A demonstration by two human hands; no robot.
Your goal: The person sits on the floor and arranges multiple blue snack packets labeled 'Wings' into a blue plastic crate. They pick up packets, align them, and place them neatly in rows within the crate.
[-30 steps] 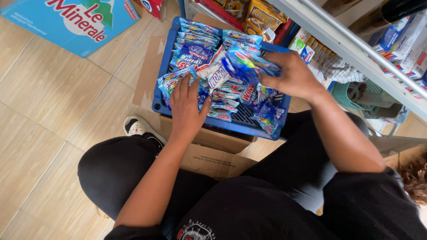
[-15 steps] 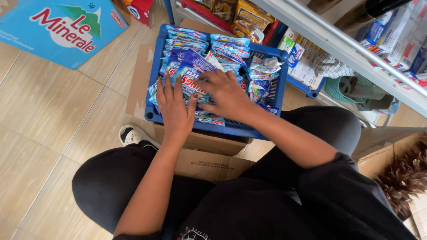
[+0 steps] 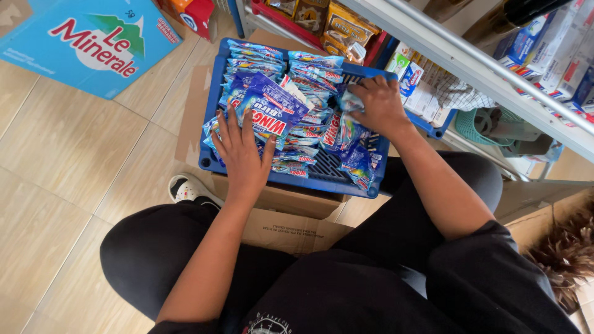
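- The floor [image 3: 68, 179] is laid in large beige tiles with a faint wood-grain streak and thin dark grout lines.
- A light-blue cardboard carton [image 3: 93, 43] lies flat on the tiles at the upper left.
- A pale metal shelf rail [image 3: 470, 59] runs slantwise across the upper right, with small boxed goods [image 3: 544, 49] stacked above it.
- Under the rail sit a red tray of yellow snack packs [image 3: 334, 25] and a teal plastic basket [image 3: 495, 127].
- Brown cardboard [image 3: 291, 222] lies opened out on the floor.
- A brown feather duster [image 3: 566, 253] shows at the right edge.
- The light is soft, even daylight, with no hard shadows.
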